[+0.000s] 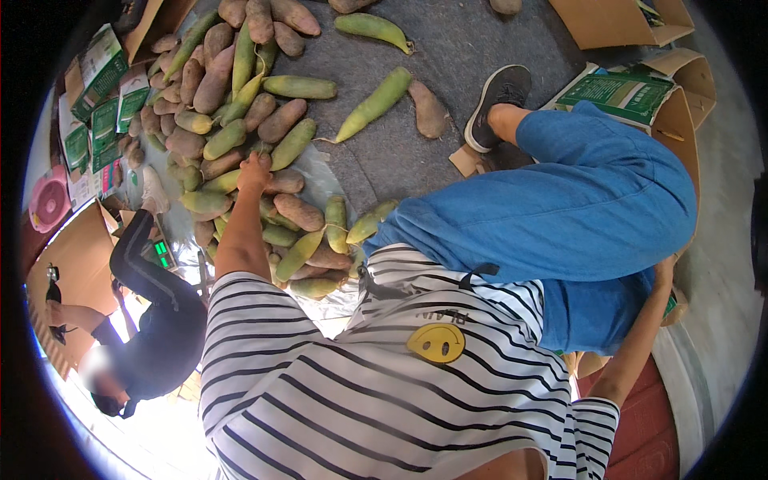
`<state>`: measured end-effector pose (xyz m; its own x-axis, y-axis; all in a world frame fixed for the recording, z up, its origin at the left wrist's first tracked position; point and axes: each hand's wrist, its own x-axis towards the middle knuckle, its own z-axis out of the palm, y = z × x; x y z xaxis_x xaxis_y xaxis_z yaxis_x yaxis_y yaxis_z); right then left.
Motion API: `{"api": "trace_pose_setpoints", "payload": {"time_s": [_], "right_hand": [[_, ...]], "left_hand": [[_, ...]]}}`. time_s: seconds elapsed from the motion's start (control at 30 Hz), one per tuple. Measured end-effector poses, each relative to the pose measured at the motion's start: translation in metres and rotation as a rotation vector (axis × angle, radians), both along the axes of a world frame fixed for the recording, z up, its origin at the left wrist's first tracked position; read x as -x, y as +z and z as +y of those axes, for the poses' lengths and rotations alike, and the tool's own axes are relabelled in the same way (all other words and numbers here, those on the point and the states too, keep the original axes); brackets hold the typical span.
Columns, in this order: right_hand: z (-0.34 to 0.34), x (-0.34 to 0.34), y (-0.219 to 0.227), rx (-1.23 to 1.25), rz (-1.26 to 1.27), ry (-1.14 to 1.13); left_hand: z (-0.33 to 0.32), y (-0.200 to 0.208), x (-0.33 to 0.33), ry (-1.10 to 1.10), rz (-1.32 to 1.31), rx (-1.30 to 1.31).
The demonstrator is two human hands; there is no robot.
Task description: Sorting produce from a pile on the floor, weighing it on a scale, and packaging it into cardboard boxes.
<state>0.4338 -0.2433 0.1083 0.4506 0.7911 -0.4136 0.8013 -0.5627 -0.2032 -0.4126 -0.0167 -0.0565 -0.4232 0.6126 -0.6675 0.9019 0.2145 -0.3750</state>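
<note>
Many green and brown vegetables (226,140) lie toward ten o'clock, partly covered by the left hand (254,172), whose grip I cannot tell, while the right hand (666,270), toward three o'clock, has fingers too hidden to judge.

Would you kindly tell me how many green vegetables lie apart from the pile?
2: the upper green vegetable near the top edge, the lower green vegetable left of a brown vegetable. Others may be hidden.

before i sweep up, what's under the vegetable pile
Along part of the right edge of the vegetable pile, pale sheeting shows, with dark grey floor covering beyond it. What lies under the middle is covered, so I can't tell whether the sheeting runs all the way beneath.
</note>
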Motion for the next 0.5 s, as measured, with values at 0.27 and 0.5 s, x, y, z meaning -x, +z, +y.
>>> {"api": "trace_pose_setpoints", "payload": {"time_s": [0.27,0.5], "right_hand": [[-0.005,0.032,0.001,0.049,-0.078,0.021],[-0.02,0.023,0.014,0.058,-0.124,0.023]], "left_hand": [[0.005,-0.01,-0.011,0.034,0.094,0.005],[0.019,-0.011,-0.001,-0.103,0.062,0.089]]}}
